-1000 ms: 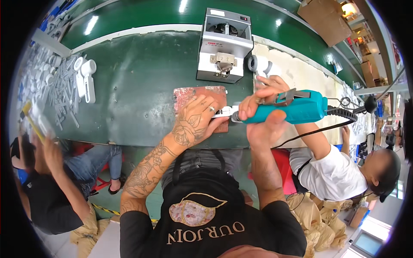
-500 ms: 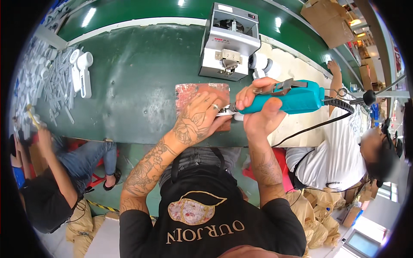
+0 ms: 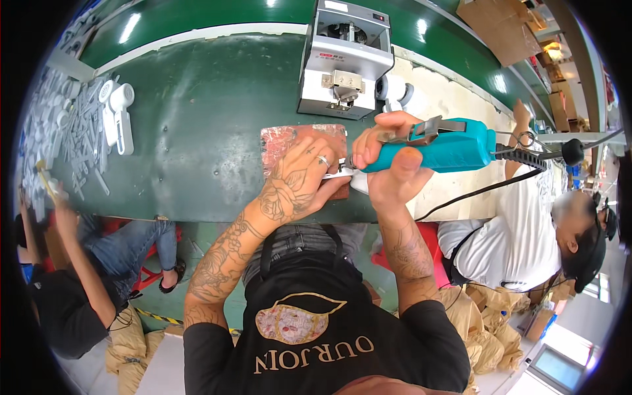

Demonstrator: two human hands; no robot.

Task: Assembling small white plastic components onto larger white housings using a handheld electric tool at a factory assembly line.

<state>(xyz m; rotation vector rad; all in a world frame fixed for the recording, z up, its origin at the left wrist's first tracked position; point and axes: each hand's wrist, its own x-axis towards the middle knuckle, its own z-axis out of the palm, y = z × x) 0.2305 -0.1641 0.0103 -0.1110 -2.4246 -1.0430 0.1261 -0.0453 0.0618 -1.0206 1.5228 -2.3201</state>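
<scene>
My right hand (image 3: pixel 393 161) is wrapped round a teal electric screwdriver (image 3: pixel 454 150), held nearly level with its tip toward the left. A metal lever runs along its top, and a black cord trails from its back end. Under the fingers of my left hand (image 3: pixel 297 176), a white plastic part (image 3: pixel 359 184) is pressed down on a worn reddish pad (image 3: pixel 275 141). The screwdriver's tip meets that part near my left fingertips, and my fingers cover most of the part. Any screw there is too small to make out.
A silver-grey machine (image 3: pixel 345 62) stands beyond the pad, with white round-headed pieces (image 3: pixel 394 91) beside it. Two white handled housings (image 3: pixel 118 115) and a heap of light grey parts (image 3: pixel 76 125) lie at left. Co-workers sit on both sides; the right one wears a white shirt (image 3: pixel 503 247).
The whole bench view has shifted slightly left and up. Both hands keep their holds, and the screwdriver's tip stays at the white part. The left co-worker's hand has shifted a little.
</scene>
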